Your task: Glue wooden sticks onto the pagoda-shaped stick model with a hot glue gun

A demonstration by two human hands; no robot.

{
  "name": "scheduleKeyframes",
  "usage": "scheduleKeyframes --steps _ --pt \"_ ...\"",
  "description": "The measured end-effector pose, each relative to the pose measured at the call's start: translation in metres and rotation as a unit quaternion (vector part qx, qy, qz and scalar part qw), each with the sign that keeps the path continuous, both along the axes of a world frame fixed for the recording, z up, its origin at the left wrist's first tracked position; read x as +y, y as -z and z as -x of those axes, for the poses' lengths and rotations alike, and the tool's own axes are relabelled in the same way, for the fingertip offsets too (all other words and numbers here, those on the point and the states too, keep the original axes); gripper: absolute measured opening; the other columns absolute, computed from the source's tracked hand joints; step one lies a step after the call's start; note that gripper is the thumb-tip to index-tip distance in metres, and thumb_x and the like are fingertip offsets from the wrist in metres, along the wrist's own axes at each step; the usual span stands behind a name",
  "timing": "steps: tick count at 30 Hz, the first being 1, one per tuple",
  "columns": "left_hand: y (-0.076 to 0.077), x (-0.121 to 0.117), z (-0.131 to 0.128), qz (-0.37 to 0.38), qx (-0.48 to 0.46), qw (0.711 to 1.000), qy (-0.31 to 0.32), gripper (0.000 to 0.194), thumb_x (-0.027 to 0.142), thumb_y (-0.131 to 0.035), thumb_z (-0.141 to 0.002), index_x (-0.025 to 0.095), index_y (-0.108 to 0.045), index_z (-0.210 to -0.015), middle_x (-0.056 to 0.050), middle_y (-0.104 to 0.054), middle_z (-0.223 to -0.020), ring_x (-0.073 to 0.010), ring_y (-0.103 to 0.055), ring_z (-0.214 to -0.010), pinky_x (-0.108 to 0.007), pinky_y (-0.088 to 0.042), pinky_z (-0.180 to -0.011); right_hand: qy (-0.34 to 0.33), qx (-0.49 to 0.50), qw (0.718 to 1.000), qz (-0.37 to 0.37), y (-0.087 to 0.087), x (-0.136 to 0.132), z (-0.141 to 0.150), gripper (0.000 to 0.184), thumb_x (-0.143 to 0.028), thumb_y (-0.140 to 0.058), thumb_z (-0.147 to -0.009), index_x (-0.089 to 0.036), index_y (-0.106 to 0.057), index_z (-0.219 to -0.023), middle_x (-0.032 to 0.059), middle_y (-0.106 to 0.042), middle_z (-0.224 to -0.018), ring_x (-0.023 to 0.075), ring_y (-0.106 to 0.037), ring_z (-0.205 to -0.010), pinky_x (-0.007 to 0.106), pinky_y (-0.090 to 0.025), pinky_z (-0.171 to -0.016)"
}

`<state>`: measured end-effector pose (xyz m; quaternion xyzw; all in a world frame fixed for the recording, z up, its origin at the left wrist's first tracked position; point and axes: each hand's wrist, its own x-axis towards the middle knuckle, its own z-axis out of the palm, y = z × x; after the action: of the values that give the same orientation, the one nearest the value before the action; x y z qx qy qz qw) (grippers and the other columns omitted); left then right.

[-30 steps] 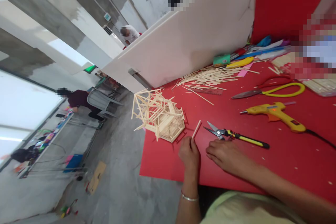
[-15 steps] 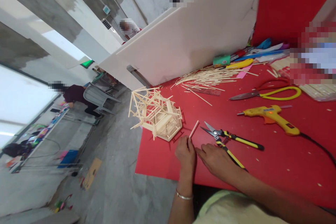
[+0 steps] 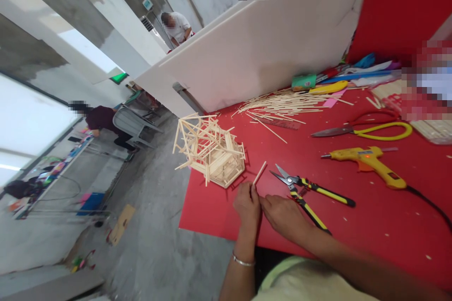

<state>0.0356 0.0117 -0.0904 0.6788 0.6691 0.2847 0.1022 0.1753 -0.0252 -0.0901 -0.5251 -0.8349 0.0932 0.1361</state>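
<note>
My left hand [image 3: 246, 202] is closed round a short wooden stick [image 3: 260, 172], whose free end points up and away over the red table. Close against it on the right, my right hand [image 3: 280, 214] has its fingers curled together at the base of the left hand; whatever they pinch is hidden. Just beyond my hands stands a model built of thin wooden sticks [image 3: 212, 150], with an open frame on a many-sided base. Spring-handled cutters [image 3: 293, 181] with yellow and black grips lie with blades apart beside my right hand.
A yellow glue gun [image 3: 367, 162] with its cord and large scissors [image 3: 363, 130] lie to the right. Loose sticks [image 3: 278, 106] are heaped along the white partition [image 3: 261, 47]. The table's left edge drops to a concrete floor. People sit farther off.
The view has shifted slightly. Both hands stay together with the stick in the left one, and the right hand's fingers look more curled in. The tools and model have not moved.
</note>
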Motion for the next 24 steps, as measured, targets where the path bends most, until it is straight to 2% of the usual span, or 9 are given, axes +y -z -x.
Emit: scheduleKeyframes --steps 14,24 --pt "-0.0013 -0.0001 -0.0007 0.001 0.009 1.000 -0.001 0.024 0.026 -0.047 -0.099 0.019 -0.070 -0.103 -0.010 -0.074 -0.098 -0.0236 -0.068 -0.092 -0.033 -0.047 -0.078 -0.004 0.004 1.000 -0.013 0.0082 0.0001 0.0004 0.026 -0.019 -0.043 -0.100 -0.017 -0.064 -0.116 0.0077 -0.068 -0.087 0.0201 -0.064 -0.078 0.030 -0.038 -0.064" --pt "0.0006 0.0002 -0.0004 -0.016 0.016 1.000 -0.001 0.021 0.022 -0.050 -0.097 0.019 -0.070 -0.102 -0.008 -0.074 -0.095 -0.0204 -0.069 -0.087 -0.029 -0.048 -0.075 -0.007 0.007 1.000 0.023 0.0018 0.0002 -0.0004 0.027 -0.016 -0.043 -0.098 -0.019 -0.063 -0.115 0.0082 -0.069 -0.091 0.0215 -0.065 -0.082 0.031 -0.039 -0.066"
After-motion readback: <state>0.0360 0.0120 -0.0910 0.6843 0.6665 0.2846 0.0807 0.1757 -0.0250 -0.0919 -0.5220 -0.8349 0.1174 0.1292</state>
